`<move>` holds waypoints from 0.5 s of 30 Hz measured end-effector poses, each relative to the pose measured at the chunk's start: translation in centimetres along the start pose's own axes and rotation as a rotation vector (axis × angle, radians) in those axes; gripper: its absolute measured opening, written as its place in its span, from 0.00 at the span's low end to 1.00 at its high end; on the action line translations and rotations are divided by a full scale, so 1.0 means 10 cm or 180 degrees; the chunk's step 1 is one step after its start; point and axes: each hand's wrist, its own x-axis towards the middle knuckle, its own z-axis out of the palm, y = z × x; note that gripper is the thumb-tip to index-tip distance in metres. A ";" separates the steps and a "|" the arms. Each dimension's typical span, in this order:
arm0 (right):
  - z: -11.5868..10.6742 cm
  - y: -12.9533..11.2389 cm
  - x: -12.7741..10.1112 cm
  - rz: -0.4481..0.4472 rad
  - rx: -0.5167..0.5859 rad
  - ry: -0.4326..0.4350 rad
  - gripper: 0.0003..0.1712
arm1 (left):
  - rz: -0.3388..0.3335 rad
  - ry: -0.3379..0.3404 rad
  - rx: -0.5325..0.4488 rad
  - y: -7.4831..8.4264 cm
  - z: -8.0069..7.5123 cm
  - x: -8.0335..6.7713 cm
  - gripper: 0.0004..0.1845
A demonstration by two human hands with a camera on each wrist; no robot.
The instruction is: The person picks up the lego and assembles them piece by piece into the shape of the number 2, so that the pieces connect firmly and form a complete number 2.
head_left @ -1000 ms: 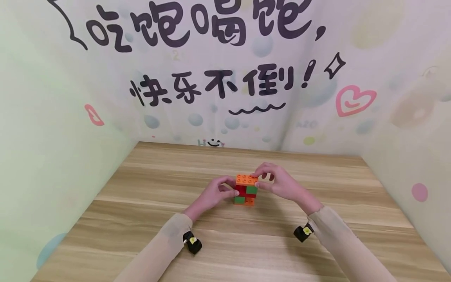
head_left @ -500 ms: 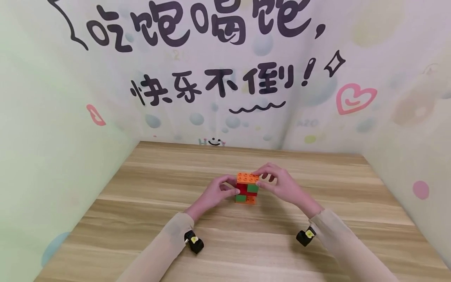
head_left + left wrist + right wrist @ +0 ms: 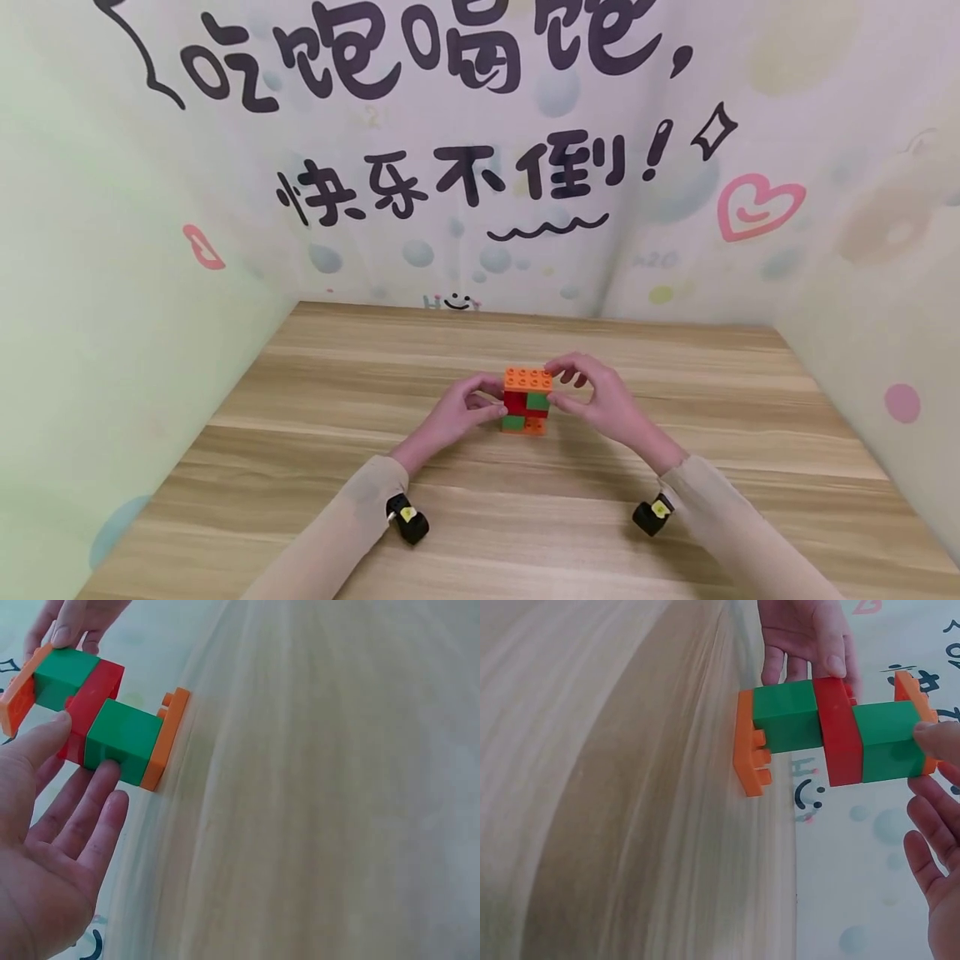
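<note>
A small brick stack (image 3: 527, 402) stands on the wooden table (image 3: 300, 475): an orange base plate, green and red bricks, and an orange studded plate on top. My left hand (image 3: 496, 397) pinches its left side, thumb in front on the red brick, fingers behind. My right hand (image 3: 558, 384) pinches the upper right part, fingertips at the top plate's edge. In the left wrist view the stack (image 3: 124, 739) lies between my thumb and fingers (image 3: 101, 799). The right wrist view shows the stack (image 3: 832, 731) with my right thumb on its top green brick.
Patterned wall panels (image 3: 480, 167) close the table in at the back, left and right. Bare wood surrounds the stack on every side. Small black wrist cameras (image 3: 408, 522) sit on both sleeves near the front.
The stack stays where it was, held by both hands. My right forearm has sunk slightly towards me; the left hand has barely moved.
</note>
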 end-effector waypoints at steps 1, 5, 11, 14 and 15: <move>0.00 0.01 0.00 0.0001 0.0005 0.0036 0.20 | 0.0002 0.0004 -0.0023 0.00 0.00 -0.01 0.21; 0.03 0.03 -0.01 -0.0019 0.0008 0.0138 0.19 | 0.0005 0.0072 -0.0118 0.05 0.01 -0.05 0.20; 0.05 0.08 -0.01 -0.0109 0.0020 0.0083 0.21 | 0.0077 0.0112 -0.0128 0.01 0.04 -0.05 0.21; 0.05 0.07 -0.01 -0.0085 0.0120 0.0028 0.22 | 0.0117 0.0123 -0.0090 0.02 0.04 -0.05 0.22; 0.06 0.07 -0.01 -0.0072 0.0166 0.0012 0.22 | 0.0105 0.0130 -0.0076 0.03 0.04 -0.05 0.21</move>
